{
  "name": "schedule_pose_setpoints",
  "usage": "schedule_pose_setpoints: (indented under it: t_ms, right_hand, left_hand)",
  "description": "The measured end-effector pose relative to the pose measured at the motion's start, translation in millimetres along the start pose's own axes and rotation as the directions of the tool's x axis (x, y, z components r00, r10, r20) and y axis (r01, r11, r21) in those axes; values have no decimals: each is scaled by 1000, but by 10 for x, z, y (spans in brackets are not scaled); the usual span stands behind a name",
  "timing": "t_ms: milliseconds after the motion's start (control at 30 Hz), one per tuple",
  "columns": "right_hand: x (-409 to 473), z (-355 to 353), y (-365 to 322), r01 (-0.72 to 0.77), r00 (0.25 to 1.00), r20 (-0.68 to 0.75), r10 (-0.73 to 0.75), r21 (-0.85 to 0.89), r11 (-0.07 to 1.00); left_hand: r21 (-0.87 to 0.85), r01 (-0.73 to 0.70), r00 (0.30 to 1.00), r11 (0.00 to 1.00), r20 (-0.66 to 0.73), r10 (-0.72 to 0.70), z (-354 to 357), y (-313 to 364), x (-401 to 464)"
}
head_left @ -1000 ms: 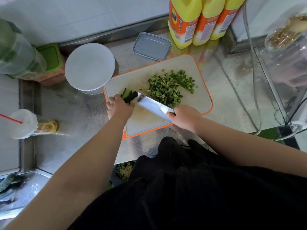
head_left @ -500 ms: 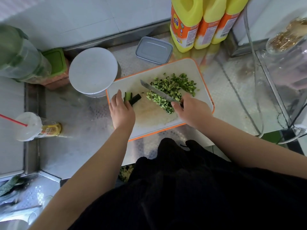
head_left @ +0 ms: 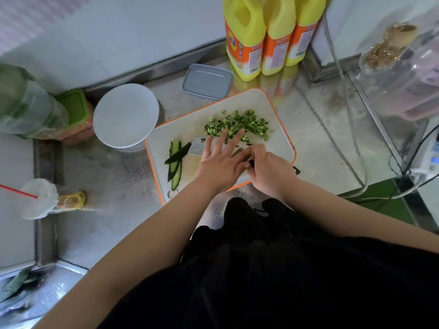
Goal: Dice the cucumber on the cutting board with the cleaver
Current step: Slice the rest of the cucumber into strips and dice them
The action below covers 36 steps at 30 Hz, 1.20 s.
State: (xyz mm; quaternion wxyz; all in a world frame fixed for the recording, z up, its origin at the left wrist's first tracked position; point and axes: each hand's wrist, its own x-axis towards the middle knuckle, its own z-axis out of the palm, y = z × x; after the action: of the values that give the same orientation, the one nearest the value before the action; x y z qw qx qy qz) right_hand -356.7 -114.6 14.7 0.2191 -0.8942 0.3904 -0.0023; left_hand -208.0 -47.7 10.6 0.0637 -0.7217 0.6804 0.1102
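most of the cucumber is diced: the pile of dice (head_left: 238, 125) sits at the far side of the cutting board (head_left: 280, 148), and a few long cucumber strips (head_left: 175, 162) lie near its left edge. cleaver (head_left: 197, 148) blade lies flat on the board between strips and pile. your left hand (head_left: 219, 160) rests on the blade, fingers straight and spread; looks like you're wiping off stuck dice. keep fingertips away from the edge. right hand (head_left: 268, 172) grips the handle; hold it steady. strips next.
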Motion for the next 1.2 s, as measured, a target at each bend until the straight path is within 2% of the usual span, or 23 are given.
schedule_pose_setpoints:
  t_ms: [200, 667, 767, 833, 1000, 1067, 1133, 1200]
  right_hand:
    - [-81, -24, 70, 12, 1000, 9, -12, -31, 999]
    - [-186, -85, 309, -103, 989, -111, 102, -4, 995]
    - [-216, -68, 374, -121, 980, -156, 124, 28, 992]
    - [-219, -66, 401, -145, 971, -185, 153, 57, 988]
    - [-199, -67, 349, -157, 958, -222, 185, 135, 978]
    - [-182, -66, 304, -132, 956, -238, 170, 167, 977]
    - [-150, -70, 265, -114, 957, -245, 158, 185, 976]
    - [-112, -78, 237, -104, 961, -233, 148, 190, 976]
  left_hand:
    - [26, -50, 996, 998, 80, 48, -36, 2, 185]
    - [2, 279, 953, 960, 122, -277, -22, -496, 319]
    - [-73, 353, 930, 933, 140, -341, -28, -601, 359]
    - [-183, 411, 910, 893, 146, -388, -55, -618, 351]
    - [-444, 392, 885, 806, -57, -462, -124, -643, 259]
    - [-547, 393, 833, 739, -129, -538, -69, -721, 166]
    - [-643, 469, 715, 605, -126, -688, 24, -798, 48]
    - [-635, 622, 578, 458, -22, -815, 105, -861, -57]
